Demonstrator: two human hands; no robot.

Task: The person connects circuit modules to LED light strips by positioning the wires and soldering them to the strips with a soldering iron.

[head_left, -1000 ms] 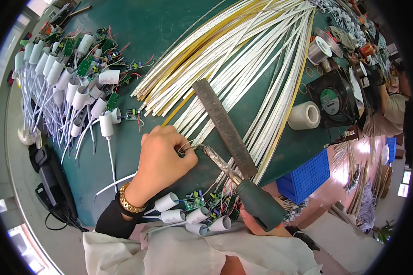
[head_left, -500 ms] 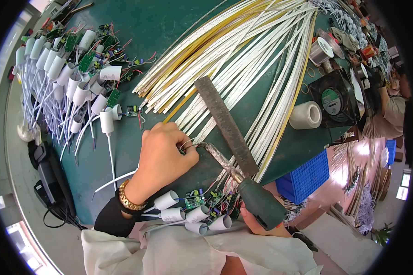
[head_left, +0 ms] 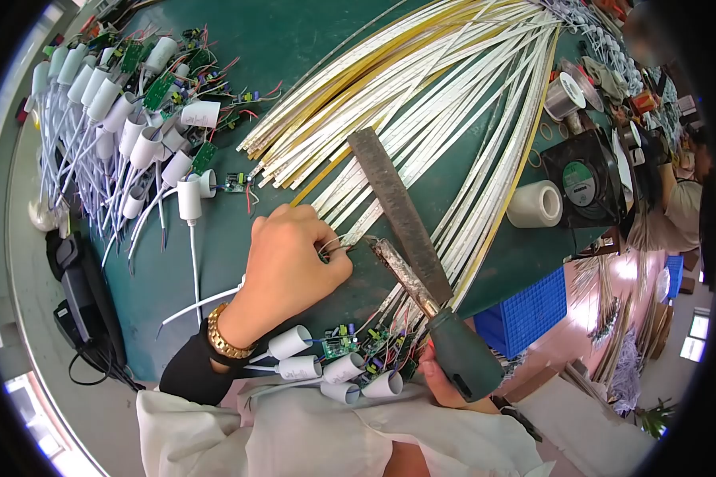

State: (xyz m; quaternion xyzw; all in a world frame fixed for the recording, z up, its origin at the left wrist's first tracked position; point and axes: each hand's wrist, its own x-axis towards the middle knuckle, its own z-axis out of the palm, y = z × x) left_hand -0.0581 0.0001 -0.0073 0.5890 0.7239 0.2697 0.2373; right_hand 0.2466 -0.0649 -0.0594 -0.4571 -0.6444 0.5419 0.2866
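Observation:
My left hand (head_left: 298, 250) is closed in a pinch on thin wires (head_left: 332, 245) at the end of a white strip, one of a large fan of white and yellow strips (head_left: 406, 103). Under the handle of a soldering iron (head_left: 463, 354), my right hand (head_left: 445, 381) is closed and partly hidden. The iron's tip is just right of my left fingertips. A dark metal bar (head_left: 398, 211) lies across the strips. Between my arms and body are white cylinders (head_left: 300, 367) with green circuit boards (head_left: 340, 342).
Many white cylinders with cables (head_left: 103, 99) are heaped at the left, above a black device (head_left: 87, 302). At the right are a white roll (head_left: 535, 204), a black fan (head_left: 585, 179), a solder spool (head_left: 563, 95), a blue crate (head_left: 525, 310) and another person's arm (head_left: 680, 191).
The soldering iron's tip has shifted right, slightly away from my left fingertips. My left hand remains pinched on the wires. The whole view has shifted slightly.

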